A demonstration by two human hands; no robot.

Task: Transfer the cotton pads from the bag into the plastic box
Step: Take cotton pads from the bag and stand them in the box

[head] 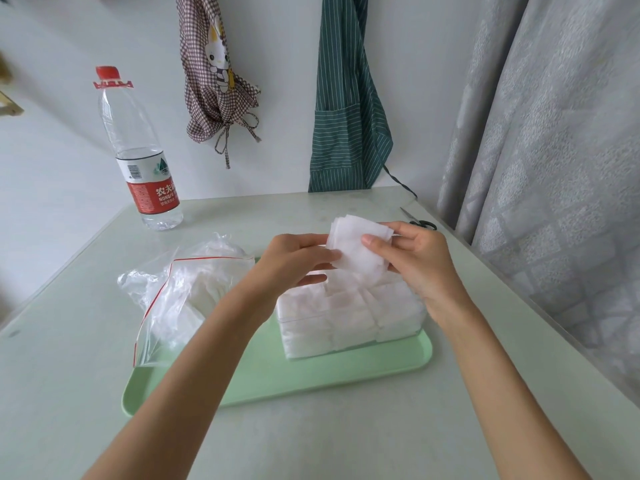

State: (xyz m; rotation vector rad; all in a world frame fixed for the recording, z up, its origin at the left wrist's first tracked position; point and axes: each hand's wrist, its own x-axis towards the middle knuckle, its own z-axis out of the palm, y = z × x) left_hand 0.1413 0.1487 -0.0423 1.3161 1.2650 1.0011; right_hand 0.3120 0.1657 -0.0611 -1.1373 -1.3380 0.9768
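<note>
White pads [358, 252] pinched by your left hand [294, 263] and right hand [415, 261] above full box [349, 320]; loose stack may fan, spill onto tray [263, 379].

Water bottle [138, 150], scissors [419, 221], green tray [277, 379]

Box [349, 317] top open; bag [180, 292] crowds left.
</note>
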